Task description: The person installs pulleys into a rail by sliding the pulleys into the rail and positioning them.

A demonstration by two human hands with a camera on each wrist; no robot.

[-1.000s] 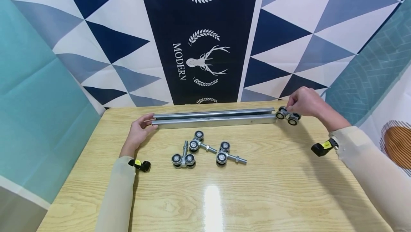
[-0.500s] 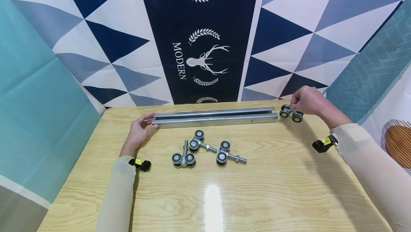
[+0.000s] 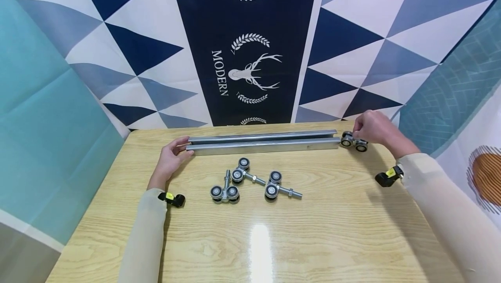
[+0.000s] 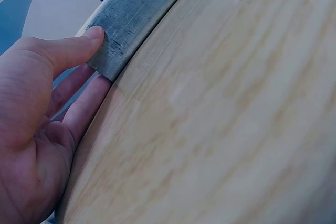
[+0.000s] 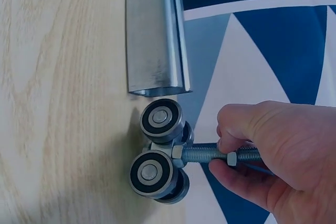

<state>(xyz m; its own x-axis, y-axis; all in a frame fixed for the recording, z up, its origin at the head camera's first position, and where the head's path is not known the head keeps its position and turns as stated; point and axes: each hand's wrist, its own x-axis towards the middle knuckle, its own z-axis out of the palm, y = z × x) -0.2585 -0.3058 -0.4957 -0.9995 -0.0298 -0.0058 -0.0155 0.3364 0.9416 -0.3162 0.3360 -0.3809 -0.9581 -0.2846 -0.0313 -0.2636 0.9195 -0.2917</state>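
Observation:
A long metal channel rail (image 3: pixel 262 146) with an open slot along its top lies at the back of the table. My left hand (image 3: pixel 169 161) holds its left end, the thumb (image 4: pixel 94 32) on the front wall and other fingers around the end. At the opposite end, my right hand (image 3: pixel 372 127) pinches the threaded bolt (image 5: pixel 205 154) of a four-wheeled roller trolley (image 5: pixel 152 173). The trolley's wheels sit close to the rail's right opening, with the bolt pointing up. In the right wrist view, one wheel is right at the rail's end.
Three more roller trolleys lie in front of the rail: a left one (image 3: pixel 225 192), a middle one (image 3: pixel 237 175) and a right one (image 3: pixel 272 191). A patterned cloth backdrop (image 3: pixel 250 74) rises behind the wooden table (image 3: pixel 313 231), with teal panels at the sides.
My right hand first drew the trolley slightly away to the right, then lowered it and brought it back closer to the rail's end. The left hand keeps its hold.

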